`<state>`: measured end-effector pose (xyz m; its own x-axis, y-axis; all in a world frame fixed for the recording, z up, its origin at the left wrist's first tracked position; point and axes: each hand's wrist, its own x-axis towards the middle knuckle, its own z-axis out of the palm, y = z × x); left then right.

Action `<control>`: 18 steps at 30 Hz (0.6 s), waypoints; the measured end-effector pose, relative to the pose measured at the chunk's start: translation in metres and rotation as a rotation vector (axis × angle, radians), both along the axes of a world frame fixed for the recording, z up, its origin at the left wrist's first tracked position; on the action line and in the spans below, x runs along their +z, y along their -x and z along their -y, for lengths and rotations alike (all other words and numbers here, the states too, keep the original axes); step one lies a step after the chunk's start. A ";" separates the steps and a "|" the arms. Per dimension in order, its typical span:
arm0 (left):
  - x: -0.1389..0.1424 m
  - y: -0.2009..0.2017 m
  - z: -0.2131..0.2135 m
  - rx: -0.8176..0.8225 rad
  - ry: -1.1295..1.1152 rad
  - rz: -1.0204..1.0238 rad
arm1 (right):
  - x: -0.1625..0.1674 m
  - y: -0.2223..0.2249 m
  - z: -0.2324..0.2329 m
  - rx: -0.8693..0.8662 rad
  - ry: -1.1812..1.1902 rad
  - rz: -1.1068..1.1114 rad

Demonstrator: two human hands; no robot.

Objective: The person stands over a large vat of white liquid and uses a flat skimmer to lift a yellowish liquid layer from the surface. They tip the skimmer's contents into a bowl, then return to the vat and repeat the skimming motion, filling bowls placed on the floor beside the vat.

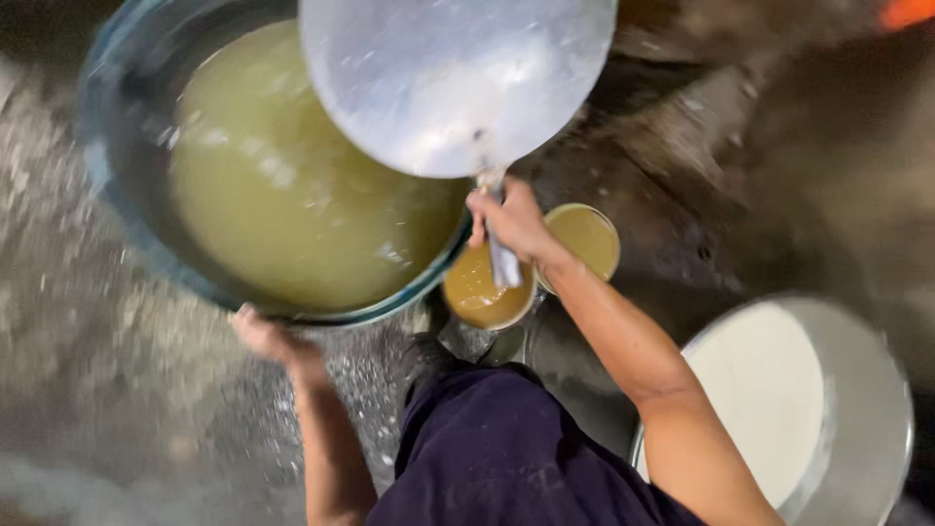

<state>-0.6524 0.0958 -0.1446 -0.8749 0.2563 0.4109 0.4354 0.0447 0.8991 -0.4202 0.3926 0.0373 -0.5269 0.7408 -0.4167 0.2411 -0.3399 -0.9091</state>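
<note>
The right hand (511,222) grips the pan (456,83) handle above two cups (484,292) at five o'clock of the basin (282,185), whose rim the left hand (268,336) should steady, keeping the pan level.

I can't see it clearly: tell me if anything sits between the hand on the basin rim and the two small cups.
Nothing visible blocks the wet floor between the left hand on the basin rim and the cups. The right hand holds the metal pan handle above them.
</note>
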 end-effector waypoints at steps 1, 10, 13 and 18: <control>0.000 0.007 -0.012 0.152 -0.248 0.721 | -0.014 0.034 -0.007 -0.049 0.034 0.055; 0.014 0.006 -0.029 0.522 0.340 0.598 | -0.131 0.203 -0.015 -0.138 -0.757 0.667; 0.026 0.006 -0.033 0.501 0.302 0.654 | -0.159 0.220 0.000 -0.015 -0.531 0.606; 0.020 0.004 -0.032 0.501 0.358 0.628 | -0.198 0.217 0.038 0.221 0.504 0.520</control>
<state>-0.6569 0.1276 -0.1243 -0.9563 -0.1970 -0.2160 -0.2817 0.4234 0.8610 -0.6374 0.3546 -0.1607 -0.2844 0.2952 -0.9121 0.7069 -0.5781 -0.4075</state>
